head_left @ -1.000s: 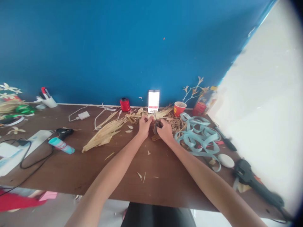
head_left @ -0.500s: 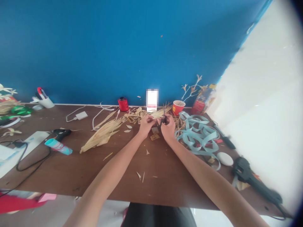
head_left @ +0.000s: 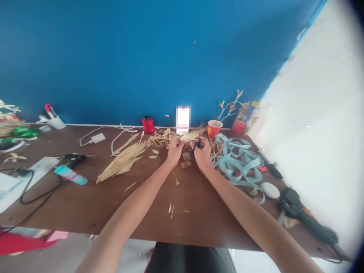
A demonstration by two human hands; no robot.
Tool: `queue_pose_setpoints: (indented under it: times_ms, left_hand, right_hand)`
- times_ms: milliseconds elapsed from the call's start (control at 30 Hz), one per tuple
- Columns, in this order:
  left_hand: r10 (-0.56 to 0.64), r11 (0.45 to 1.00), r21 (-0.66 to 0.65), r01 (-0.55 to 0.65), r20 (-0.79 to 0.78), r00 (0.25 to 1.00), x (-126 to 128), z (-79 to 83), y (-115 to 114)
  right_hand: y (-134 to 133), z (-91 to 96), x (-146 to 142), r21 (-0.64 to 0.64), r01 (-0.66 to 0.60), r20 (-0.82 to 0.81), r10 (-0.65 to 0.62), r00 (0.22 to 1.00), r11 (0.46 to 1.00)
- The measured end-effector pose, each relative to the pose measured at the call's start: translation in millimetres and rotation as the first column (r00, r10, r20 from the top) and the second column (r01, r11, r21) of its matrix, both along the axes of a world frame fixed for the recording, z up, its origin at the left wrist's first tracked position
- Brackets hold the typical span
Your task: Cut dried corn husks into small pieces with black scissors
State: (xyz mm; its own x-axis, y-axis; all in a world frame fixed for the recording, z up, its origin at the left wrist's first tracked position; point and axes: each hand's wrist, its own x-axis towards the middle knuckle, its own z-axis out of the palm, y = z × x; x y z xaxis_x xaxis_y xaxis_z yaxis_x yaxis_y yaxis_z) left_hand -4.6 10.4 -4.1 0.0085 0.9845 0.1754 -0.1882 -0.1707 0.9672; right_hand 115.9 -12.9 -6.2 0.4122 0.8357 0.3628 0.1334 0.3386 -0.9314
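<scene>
Head view: brown table point(head_left: 148, 212), worked by my 2 hands near the rear edge.

Left hand point(head_left: 174, 152): thumb and fingertips pinched nearly together on a pale husk piece point(head_left: 183, 140); its outline too small to tell. Position almost as before.

Right hand point(head_left: 203, 152): fingers curled closed round dark scissors point(head_left: 196, 145), blades toward the rear edge; blade gap unclear. Compared with 1.0 s ago, hand and scissors sit farther right, nearer the red paper cup point(head_left: 214, 131); the blades then stood before the lit phone point(head_left: 182, 120).

Brown scraps point(head_left: 186, 164), 2: between the hands, toward the front edge; only the nearer showed 1.0 s ago.

Pale sliver point(head_left: 169, 208): near the front edge, now slanting the other way than 0.5 s ago.

Husk bundle point(head_left: 123, 162), left of my left hand: unchanged.

Light-blue ribbon point(head_left: 241, 163): loose tangle toward the right edge, unchanged.

Black glue gun point(head_left: 307, 218): front right corner, unchanged.
</scene>
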Motion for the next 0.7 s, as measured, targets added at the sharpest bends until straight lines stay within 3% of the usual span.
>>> queue_pose_setpoints:
  times_ms: [200,400,700]
  left_hand:
    - [-0.137,0.991,-0.007,0.137,-0.063,0.988,0.6,-0.7,-0.2]
    - [-0.216,0.976,0.014,0.218,-0.074,0.973,0.0,1.5,-2.3]
    - [-0.174,0.985,0.003,0.175,-0.095,0.980,1.9,3.7,-3.2]
  right_hand:
    - [2.4,-3.5,2.0,0.007,0.022,0.026,-0.022,0.999,1.000]
    - [2.8,-3.8,2.0,0.036,-0.016,-0.048,0.018,0.999,0.999]
    - [2.5,-3.9,2.2,0.014,-0.025,0.002,0.025,1.000,1.000]
